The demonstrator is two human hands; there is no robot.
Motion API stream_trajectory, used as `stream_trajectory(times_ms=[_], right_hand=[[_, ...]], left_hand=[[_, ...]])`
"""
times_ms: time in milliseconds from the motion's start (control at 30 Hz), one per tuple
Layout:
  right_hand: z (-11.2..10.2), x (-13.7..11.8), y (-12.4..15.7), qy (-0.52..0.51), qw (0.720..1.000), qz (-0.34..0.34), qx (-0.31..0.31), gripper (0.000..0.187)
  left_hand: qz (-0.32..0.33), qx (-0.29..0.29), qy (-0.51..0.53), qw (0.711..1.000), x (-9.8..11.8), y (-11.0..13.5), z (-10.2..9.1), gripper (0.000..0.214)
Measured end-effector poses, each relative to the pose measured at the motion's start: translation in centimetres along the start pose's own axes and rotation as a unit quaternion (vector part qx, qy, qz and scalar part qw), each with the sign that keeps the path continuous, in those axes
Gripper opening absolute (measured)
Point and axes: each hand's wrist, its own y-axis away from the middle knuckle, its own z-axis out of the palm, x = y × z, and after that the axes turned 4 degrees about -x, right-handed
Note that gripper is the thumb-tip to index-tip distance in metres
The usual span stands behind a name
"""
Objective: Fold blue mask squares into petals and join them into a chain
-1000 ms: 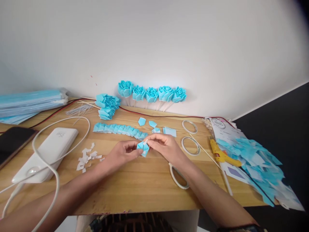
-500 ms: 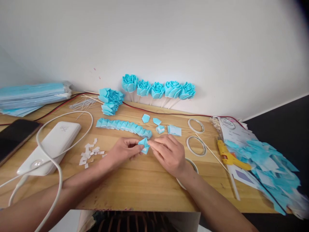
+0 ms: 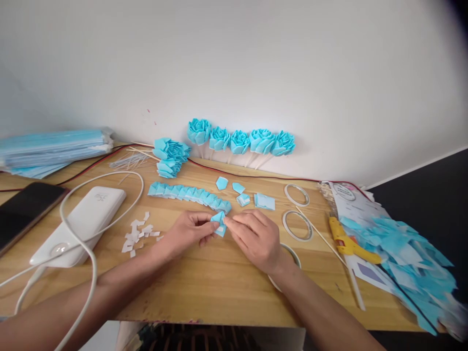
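Observation:
Between my two hands is a small folded blue petal [image 3: 220, 225] with a pointed top and a white patch on its front. My left hand [image 3: 192, 228] pinches it from the left, thumb on the front. My right hand [image 3: 254, 236] has its fingertips closed together on the petal's right edge. Just beyond, a row of overlapping folded blue pieces [image 3: 188, 193] curves across the table. Several loose petals [image 3: 222, 183] and a small stack of blue pieces [image 3: 264, 201] lie past my right hand.
Finished blue flowers [image 3: 239, 142] on sticks lean against the wall. White paper scraps [image 3: 137, 234], a power bank [image 3: 78, 226] with a cable and a phone [image 3: 31, 209] lie left. Tape rolls [image 3: 297, 225], a yellow glue gun [image 3: 351, 243] and blue cut material [image 3: 409, 258] lie right.
Both hands keep hold of the blue petal in nearly the same spot, with only slight finger movement. The whole view has shifted a little.

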Motion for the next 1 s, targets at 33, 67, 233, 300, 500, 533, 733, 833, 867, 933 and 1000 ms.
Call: stream_trajectory(times_ms=[33, 67, 233, 300, 500, 533, 733, 833, 867, 933, 1000], right_hand=[[0.0, 0.01, 0.05, -0.007, 1.0, 0.008, 0.0, 0.027], [-0.02, 0.01, 0.09, -0.014, 1.0, 0.016, 0.002, 0.027], [-0.19, -0.05, -0.07, -0.018, 1.0, 0.013, 0.013, 0.027], [-0.22, -0.08, -0.17, -0.013, 1.0, 0.006, 0.009, 0.027], [-0.16, -0.13, -0.23, 0.002, 1.0, 0.001, 0.001, 0.027], [-0.14, -0.14, -0.23, 0.005, 1.0, 0.0, -0.001, 0.027], [0.15, -0.07, -0.16, 0.011, 1.0, -0.003, -0.01, 0.022], [0.18, 0.06, -0.09, -0.004, 0.999, -0.002, -0.032, 0.023], [0.13, 0.11, -0.08, -0.012, 0.999, -0.003, -0.042, 0.023], [-0.05, 0.21, -0.09, -0.031, 0.997, -0.005, -0.07, 0.026], [-0.33, 0.31, -0.11, -0.046, 0.993, -0.002, -0.106, 0.032]], left_hand=[[-0.002, 0.003, 0.001, 1.0, -0.12, -0.05, -0.06, 0.04], [-0.003, 0.006, 0.001, 1.0, -0.26, -0.11, -0.13, 0.04], [0.0, -0.004, -0.01, 1.0, -0.71, -0.25, -0.31, 0.039], [0.003, -0.007, -0.01, 1.0, -0.69, -0.22, -0.28, 0.038], [0.005, -0.018, -0.01, 1.0, -0.65, -0.08, -0.28, 0.037], [0.006, -0.02, -0.007, 1.0, -0.66, -0.06, -0.3, 0.037], [0.013, -0.01, 0.016, 1.0, -0.8, 0.04, -0.4, 0.032], [0.007, -0.015, 0.031, 0.999, -0.88, -0.01, -0.44, 0.031], [0.005, -0.018, 0.036, 0.999, -0.88, -0.02, -0.44, 0.03], [0.003, -0.018, 0.049, 0.999, -0.85, -0.04, -0.43, 0.029], [0.005, -0.006, 0.064, 0.998, -0.79, -0.07, -0.44, 0.028]])
